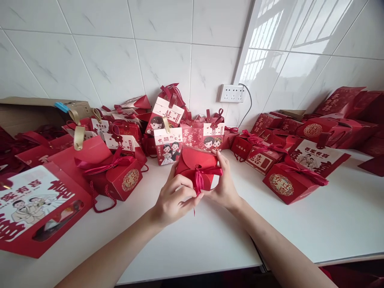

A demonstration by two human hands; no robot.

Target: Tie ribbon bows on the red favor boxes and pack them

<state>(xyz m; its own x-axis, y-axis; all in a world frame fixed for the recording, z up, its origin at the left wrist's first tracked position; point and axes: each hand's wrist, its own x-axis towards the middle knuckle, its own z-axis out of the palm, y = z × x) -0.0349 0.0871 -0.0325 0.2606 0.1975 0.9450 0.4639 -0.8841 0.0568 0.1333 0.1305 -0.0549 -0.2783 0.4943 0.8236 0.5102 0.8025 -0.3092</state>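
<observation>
A small red box [196, 158] with a dark red ribbon bow [199, 176] on its front is held up between both hands, above the white table. My left hand [177, 196] is at its left side, with fingertips pinched on the bow near its lower loop and tail. At the right side, my right hand [225, 180] wraps round the box, thumb below and fingers on the edge. A thin ribbon end hangs under the hands. The underside of the box is hidden.
Red gift boxes with ribbons stand left [120, 180] and right [291, 184] on the white table [192, 248]. A large bag [45, 208] lies at far left. More boxes line the tiled wall, below a power strip [232, 93]. A cardboard box [39, 106] is back left.
</observation>
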